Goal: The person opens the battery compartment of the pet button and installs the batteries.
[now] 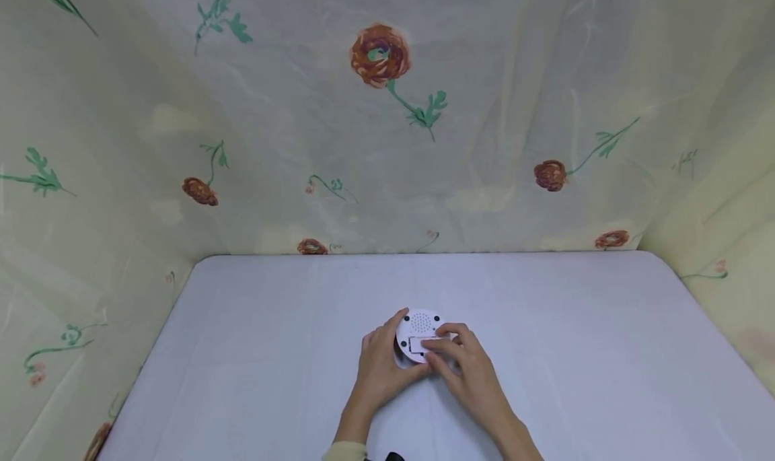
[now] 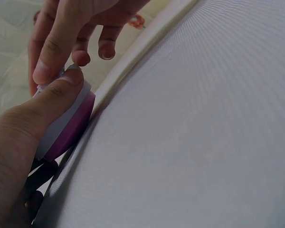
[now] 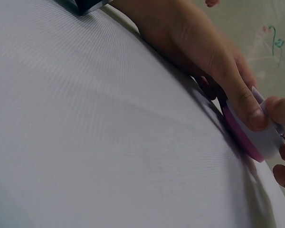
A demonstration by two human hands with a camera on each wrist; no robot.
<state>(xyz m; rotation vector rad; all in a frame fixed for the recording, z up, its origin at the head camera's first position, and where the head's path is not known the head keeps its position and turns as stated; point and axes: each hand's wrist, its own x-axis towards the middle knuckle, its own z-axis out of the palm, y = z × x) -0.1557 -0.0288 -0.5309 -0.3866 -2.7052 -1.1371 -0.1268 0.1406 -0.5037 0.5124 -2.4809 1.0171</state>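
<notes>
A round white device (image 1: 420, 323) has a ring of speaker holes, small dark feet and a rectangular battery cover (image 1: 416, 344) on the face turned up. Its lower side is purple, as the left wrist view shows at the device (image 2: 69, 126). My left hand (image 1: 384, 367) grips its rim from the left, with the thumb along the near edge. From the right, my right hand (image 1: 469, 373) pinches the battery cover with its fingertips. A thin white edge stands up beside these fingers in the right wrist view. The fingers partly hide the cover and whatever lies under it.
A white cloth covers the table (image 1: 260, 353) under the hands. Flower-printed fabric (image 1: 290, 111) hangs behind and on both sides of it. A dark object (image 3: 88, 4) sits by the left wrist in the right wrist view.
</notes>
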